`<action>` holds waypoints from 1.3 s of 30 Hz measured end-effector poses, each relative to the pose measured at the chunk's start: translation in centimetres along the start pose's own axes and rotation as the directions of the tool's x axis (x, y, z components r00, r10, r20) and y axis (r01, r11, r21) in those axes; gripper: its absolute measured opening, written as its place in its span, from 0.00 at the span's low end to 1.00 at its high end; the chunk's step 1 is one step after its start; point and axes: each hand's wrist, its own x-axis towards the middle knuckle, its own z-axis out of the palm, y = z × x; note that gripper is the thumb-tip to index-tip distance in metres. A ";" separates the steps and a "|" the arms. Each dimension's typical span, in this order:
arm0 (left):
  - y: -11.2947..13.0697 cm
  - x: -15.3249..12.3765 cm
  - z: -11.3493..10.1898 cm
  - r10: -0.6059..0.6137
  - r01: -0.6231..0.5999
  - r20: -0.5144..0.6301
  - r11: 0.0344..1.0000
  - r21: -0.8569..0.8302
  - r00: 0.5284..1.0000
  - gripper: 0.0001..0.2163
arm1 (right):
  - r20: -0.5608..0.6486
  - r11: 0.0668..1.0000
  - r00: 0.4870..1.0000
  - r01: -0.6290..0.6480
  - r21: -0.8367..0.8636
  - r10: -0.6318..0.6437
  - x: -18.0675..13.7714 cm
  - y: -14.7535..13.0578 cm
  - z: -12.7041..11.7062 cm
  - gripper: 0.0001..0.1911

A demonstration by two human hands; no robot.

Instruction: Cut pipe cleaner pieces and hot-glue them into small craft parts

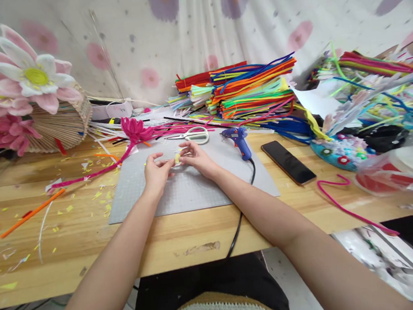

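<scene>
Over the grey cutting mat (210,196), my left hand (155,173) and my right hand (199,160) meet with their fingertips close together. Between them is a small pale yellow piece (177,158), pinched from both sides; its exact kind is too small to make out. White-handled scissors (197,135) lie just beyond the hands on the mat. To the right, a blue glue gun (240,142) rests at the mat's edge, its black cord passing under my right forearm. A magenta pipe-cleaner flower (135,128) with a long stem lies to the left.
Bundles of coloured pipe cleaners (251,89) are piled at the back. A phone (288,161) and a curled magenta pipe cleaner (343,205) lie on the right. Yellow scraps and an orange stick (33,213) litter the left side, below a large flower arrangement (34,79).
</scene>
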 end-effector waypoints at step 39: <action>0.0 0.0 -0.6 0.050 -0.055 0.102 0.997 0.054 0.994 0.30 | 0.013 0.942 0.981 -0.192 0.274 0.196 -0.3 -0.6 -0.1 0.27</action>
